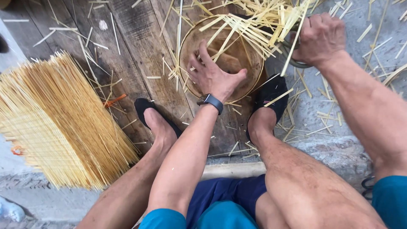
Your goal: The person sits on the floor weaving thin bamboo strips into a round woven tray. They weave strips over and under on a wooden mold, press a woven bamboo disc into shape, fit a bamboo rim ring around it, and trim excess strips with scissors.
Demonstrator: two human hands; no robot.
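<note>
Resting spread-open on the round wooden block (220, 63), the left hand (214, 76) lies at seven o'clock from the pale bamboo strips (258, 21), which the right hand (320, 38) grips, closed, long axis running ten-to-four.

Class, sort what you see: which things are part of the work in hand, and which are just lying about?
In use: left hand pressing on round wooden block; right hand gripping bamboo strips.

Lying about: bundle of thin sticks; scattered slivers; plank floor.
</note>
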